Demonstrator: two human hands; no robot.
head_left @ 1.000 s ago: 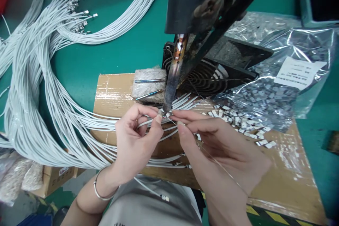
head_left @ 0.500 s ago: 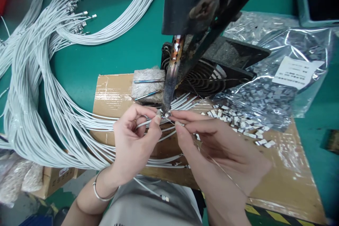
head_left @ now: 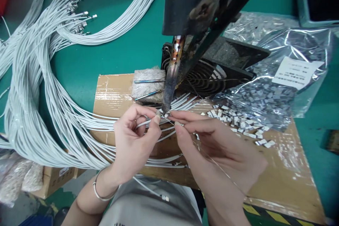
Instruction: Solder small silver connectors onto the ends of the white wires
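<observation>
The green bench (head_left: 127, 56) carries a brown cardboard sheet (head_left: 286, 183) along its near edge. Long white cables (head_left: 29, 106) sweep over the bench's left part, and many cross the sheet's left edge. A clear bag (head_left: 265, 95) of small pieces overlaps the sheet's far right corner. A black fan (head_left: 203, 77) stands at the sheet's far edge, behind the dark soldering iron (head_left: 172, 81), which points down between the hands. The right hand (head_left: 217, 148) is closed in a pinch on a thin wire (head_left: 222, 169), which trails back beneath the palm toward the wrist. The left hand (head_left: 136, 141) grips a single cable (head_left: 143, 123) between thumb and forefinger, with its end just beside the iron's tip. To the left of the iron, a wrapped block (head_left: 149, 91) sits on the sheet's far edge. Loose pale pieces (head_left: 246, 123) lie beside the bag, toward the sheet's right edge.

Fingertips hide most of the held cable's end; it is probably a small metal terminal, though too small to be sure. The iron's top is cut off by the frame. Since a second ago both hands have kept nearly the same pose, while the iron and hands appear slightly farther left.
</observation>
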